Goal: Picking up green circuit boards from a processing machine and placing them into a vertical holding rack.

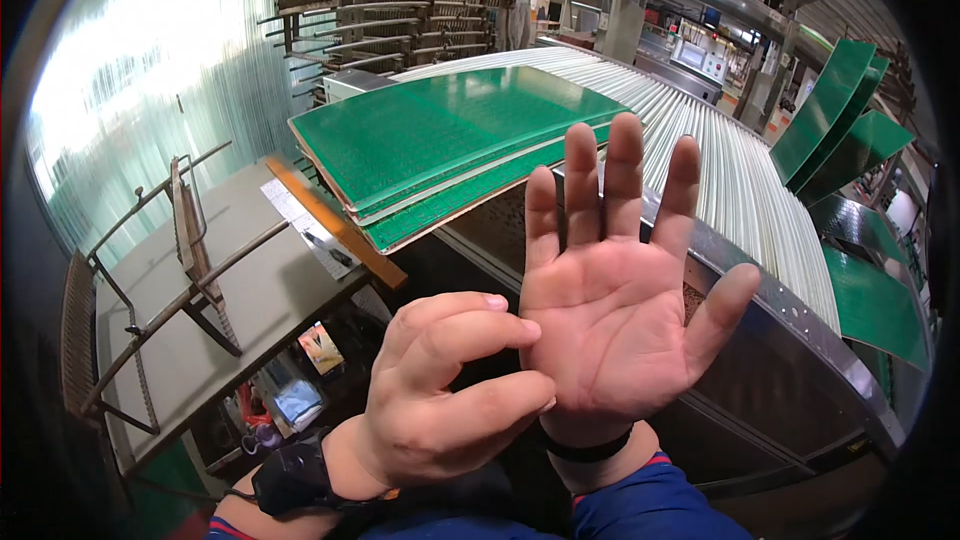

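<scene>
Palm up and fingers spread, my right hand (pixel 610 325) is held in front of the conveyor with nothing in it. Its wrist wears a black band (pixel 588 448). My left hand (pixel 450 370) is beside it, fingers curved, with a gap between thumb and index finger. Those fingertips reach the little-finger edge of my right palm; whether they press on it I cannot tell. A black device (pixel 290 477) is strapped to my left wrist. Beyond both hands lies a stack of green boards (pixel 450 130), apart from them.
White conveyor rollers (pixel 720 180) run behind a metal rail (pixel 800 335). A grey table (pixel 240 230) at left bears a metal rack (pixel 190 250), paper sheets and a pen. Green boards (pixel 840 120) stand tilted at right. Stacked racks (pixel 400 20) fill the back.
</scene>
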A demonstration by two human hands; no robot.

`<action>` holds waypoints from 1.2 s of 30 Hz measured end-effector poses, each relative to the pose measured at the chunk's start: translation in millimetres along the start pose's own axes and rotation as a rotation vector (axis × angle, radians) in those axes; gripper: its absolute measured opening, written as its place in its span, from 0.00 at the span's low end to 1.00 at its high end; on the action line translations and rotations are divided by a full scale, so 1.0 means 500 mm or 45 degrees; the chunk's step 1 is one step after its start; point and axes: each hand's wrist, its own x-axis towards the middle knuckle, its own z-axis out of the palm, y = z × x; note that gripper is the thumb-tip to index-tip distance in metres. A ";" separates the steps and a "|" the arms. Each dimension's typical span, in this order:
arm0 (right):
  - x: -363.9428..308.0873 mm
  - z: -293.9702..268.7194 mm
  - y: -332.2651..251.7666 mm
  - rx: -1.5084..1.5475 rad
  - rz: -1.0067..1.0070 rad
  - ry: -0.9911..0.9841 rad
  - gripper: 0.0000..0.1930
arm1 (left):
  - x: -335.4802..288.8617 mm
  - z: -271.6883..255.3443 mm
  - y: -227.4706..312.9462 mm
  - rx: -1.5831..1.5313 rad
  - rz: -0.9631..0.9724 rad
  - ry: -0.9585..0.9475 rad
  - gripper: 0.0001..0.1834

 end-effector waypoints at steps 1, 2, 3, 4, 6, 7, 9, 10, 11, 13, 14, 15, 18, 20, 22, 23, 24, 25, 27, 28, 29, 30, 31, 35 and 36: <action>0.001 -0.005 0.001 0.004 0.003 0.000 0.46 | 0.002 -0.007 0.003 -0.009 -0.012 -0.010 0.12; 0.003 -0.015 0.002 0.068 0.004 -0.106 0.47 | 0.003 -0.011 0.006 -0.019 -0.024 -0.019 0.12; 0.005 -0.022 0.002 0.126 0.001 -0.211 0.47 | 0.003 -0.009 0.006 -0.038 -0.039 0.001 0.11; 0.005 -0.023 0.003 0.123 0.000 -0.210 0.47 | 0.001 -0.009 0.004 -0.042 -0.039 0.000 0.11; 0.004 -0.024 0.003 0.126 0.003 -0.205 0.46 | -0.004 -0.011 -0.002 -0.096 -0.017 -0.045 0.13; 0.001 -0.017 0.003 0.127 0.004 -0.205 0.46 | -0.003 -0.012 -0.001 -0.095 -0.018 -0.044 0.13; -0.006 0.003 0.003 0.015 0.027 0.038 0.46 | -0.003 -0.014 0.001 -0.113 -0.018 -0.041 0.13; -0.007 0.003 0.002 0.016 0.027 0.038 0.46 | -0.005 -0.017 0.000 -0.113 -0.018 -0.040 0.13; -0.009 0.003 0.001 0.022 0.033 0.043 0.46 | -0.008 -0.022 0.000 -0.097 0.002 -0.071 0.11; -0.010 0.001 -0.002 0.021 0.037 0.053 0.46 | -0.011 -0.030 -0.004 -0.089 0.020 -0.102 0.10; -0.011 -0.002 -0.003 0.029 0.040 0.055 0.46 | -0.009 -0.035 -0.005 -0.086 0.039 -0.113 0.10; -0.009 -0.004 0.003 0.047 0.054 0.054 0.46 | -0.008 -0.042 -0.008 -0.068 0.054 -0.122 0.12; -0.024 -0.029 0.038 0.014 0.051 -0.021 0.42 | -0.012 -0.036 -0.025 -0.082 0.037 0.045 0.19; -0.052 -0.030 0.051 -0.113 0.088 -0.283 0.43 | 0.008 -0.036 0.007 -0.026 0.058 0.049 0.22; -0.084 -0.019 0.067 -0.123 0.126 -0.248 0.44 | 0.005 -0.023 0.019 -0.001 0.070 -0.003 0.25; -0.100 -0.025 0.068 -0.149 0.159 -0.211 0.44 | -0.010 -0.010 0.016 -0.042 0.003 -0.008 0.27; -0.111 -0.034 0.064 -0.183 0.175 -0.179 0.45 | -0.024 0.006 0.011 -0.101 -0.057 -0.015 0.29; -0.126 -0.030 0.068 -0.191 0.206 -0.158 0.45 | -0.039 0.012 0.009 -0.096 -0.055 -0.014 0.32; -0.152 -0.021 0.075 -0.221 0.272 -0.115 0.46 | -0.058 0.004 -0.003 0.016 -0.074 0.000 0.34; -0.163 -0.016 0.078 -0.250 0.297 -0.095 0.46 | -0.065 -0.005 -0.012 0.054 -0.113 0.008 0.34; -0.171 -0.013 0.076 -0.261 0.309 -0.096 0.47 | -0.075 -0.015 -0.030 0.110 -0.162 0.068 0.35; -0.180 0.011 0.056 -0.331 0.306 -0.051 0.48 | -0.081 -0.023 -0.057 0.219 -0.157 0.139 0.36; -0.184 0.009 0.057 -0.330 0.262 -0.201 0.48 | -0.104 -0.056 -0.086 0.283 -0.197 0.117 0.35; -0.066 -0.044 -0.067 -0.798 0.017 -0.746 0.41 | -0.215 -0.078 -0.100 0.066 -0.520 0.026 0.26; -0.021 -0.075 -0.114 -1.119 -0.043 -0.903 0.39 | -0.254 -0.078 -0.087 -0.018 -0.628 -0.036 0.21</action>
